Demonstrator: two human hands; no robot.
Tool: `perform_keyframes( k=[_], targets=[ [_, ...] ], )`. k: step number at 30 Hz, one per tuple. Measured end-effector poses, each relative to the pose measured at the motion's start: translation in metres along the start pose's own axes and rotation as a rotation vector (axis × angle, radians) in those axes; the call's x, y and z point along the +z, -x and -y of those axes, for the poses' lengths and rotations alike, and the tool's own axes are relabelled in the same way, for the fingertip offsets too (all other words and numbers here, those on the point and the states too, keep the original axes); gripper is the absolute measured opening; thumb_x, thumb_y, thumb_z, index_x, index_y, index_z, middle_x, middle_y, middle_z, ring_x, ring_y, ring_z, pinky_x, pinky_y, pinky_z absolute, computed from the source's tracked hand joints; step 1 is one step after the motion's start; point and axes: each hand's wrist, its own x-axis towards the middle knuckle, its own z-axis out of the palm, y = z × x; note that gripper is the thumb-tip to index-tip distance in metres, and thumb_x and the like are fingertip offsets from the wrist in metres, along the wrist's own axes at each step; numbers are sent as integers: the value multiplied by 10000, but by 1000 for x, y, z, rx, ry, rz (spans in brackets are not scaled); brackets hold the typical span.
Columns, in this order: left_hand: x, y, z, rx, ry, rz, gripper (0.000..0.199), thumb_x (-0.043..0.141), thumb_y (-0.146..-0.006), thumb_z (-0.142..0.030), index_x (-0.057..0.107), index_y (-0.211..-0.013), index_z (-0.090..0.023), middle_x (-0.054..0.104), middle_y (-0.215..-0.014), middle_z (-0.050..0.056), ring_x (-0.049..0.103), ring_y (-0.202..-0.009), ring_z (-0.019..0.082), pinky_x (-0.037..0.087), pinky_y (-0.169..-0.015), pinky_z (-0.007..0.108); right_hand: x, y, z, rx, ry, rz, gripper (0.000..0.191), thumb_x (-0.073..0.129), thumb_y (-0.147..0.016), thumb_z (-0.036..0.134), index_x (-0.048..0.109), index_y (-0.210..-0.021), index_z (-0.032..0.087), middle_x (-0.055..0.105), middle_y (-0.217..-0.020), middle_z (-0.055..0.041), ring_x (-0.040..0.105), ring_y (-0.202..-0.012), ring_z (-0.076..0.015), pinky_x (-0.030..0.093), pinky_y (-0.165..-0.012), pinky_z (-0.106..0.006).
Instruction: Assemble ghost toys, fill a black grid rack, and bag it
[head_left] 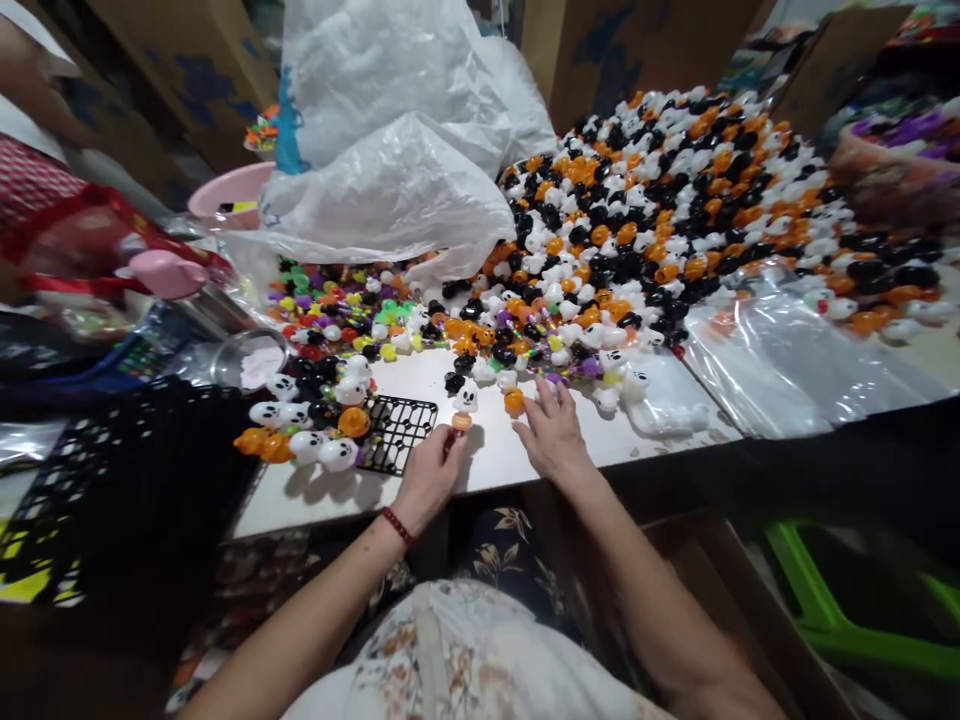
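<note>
My left hand (431,470) is closed around the lower part of a small ghost-topped toy (466,400), with a white face on top and an orange section below it. Just right of that, an orange pumpkin piece (514,402) sits on the white table (487,460). Beside the pumpkin piece my right hand (553,430) rests with its fingers apart, at the edge of the loose pieces; whether its fingertips touch any cannot be made out. Left of my left hand, a black grid tray (401,430) carries several ghost and pumpkin toys (337,455) along its left part.
A large heap of orange, black and white pieces (660,200) fills the back right. Clear plastic bags (810,350) lie at the right edge, and a white plastic sack (405,180) stands behind. Black grid trays (120,500) are at left. A green stool (817,590) is below right.
</note>
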Motion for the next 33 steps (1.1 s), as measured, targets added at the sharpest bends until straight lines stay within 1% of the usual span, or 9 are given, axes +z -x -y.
perform_keyframes(
  k=[5,10,13,15,19,23,26,30,33],
  targets=[
    [7,18,-2,-189,546,107,257,536,-869,-467,505,-836,-214,530,-646,-40,545,-549,127,438,-525,244,14,-40,6,-30,-76,4,303,505,-939,258,600,-1202,142,353,-1520,-149,247,-1408,-333,310,-1105,-563],
    [3,27,-5,-261,758,67,269,629,-806,-431,501,-887,-210,556,-763,-30,588,-607,117,501,-574,253,5,-28,41,12,-290,-131,274,507,-952,301,636,-1150,163,572,-1288,-160,468,-1231,-297,400,-1032,-497],
    [4,26,-4,-284,712,-7,215,630,-792,-375,507,-845,-207,561,-767,-29,572,-637,120,521,-614,273,-1,-12,71,44,-626,27,238,596,-904,388,677,-1004,187,640,-969,-88,595,-914,-217,511,-813,-342],
    [5,25,-5,-254,594,-57,128,609,-793,-293,524,-831,-205,592,-773,-17,583,-690,135,513,-651,274,-1,-6,87,134,-782,176,226,637,-864,412,679,-871,190,609,-826,-41,583,-745,-178,497,-668,-290],
    [-1,29,-10,-202,330,-65,123,582,-808,-224,562,-927,-202,648,-853,10,613,-768,154,505,-711,285,8,-7,99,314,-987,311,230,639,-829,406,677,-809,180,614,-769,-20,580,-709,-171,481,-668,-290],
    [-32,51,-17,-82,197,14,300,559,-882,-270,549,-1177,-211,672,-1002,40,646,-812,154,531,-745,296,18,-14,99,386,-1160,366,288,657,-807,449,692,-900,180,669,-850,-29,605,-754,-175,483,-692,-284],
    [-72,62,-19,135,16,-101,203,505,-936,-254,611,-1103,-209,680,-1031,58,650,-914,163,531,-815,298,19,-21,103,401,-1178,442,312,603,-851,464,673,-966,182,653,-754,3,566,-633,-143,449,-607,-257],
    [-123,47,-12,384,-313,-391,241,542,-917,-189,601,-1151,-200,659,-1098,77,619,-1032,187,497,-947,347,12,-40,111,141,-893,438,266,559,-900,422,679,-837,193,604,-647,25,518,-588,-134,371,-570,-242],
    [-143,26,-3,430,-427,-400,285,530,-922,-179,578,-1203,-194,631,-1159,88,593,-1087,196,488,-977,368,9,-55,113,-44,-625,296,261,491,-959,353,693,-902,197,651,-754,-26,562,-726,-176,397,-678,-271]
  ],
)
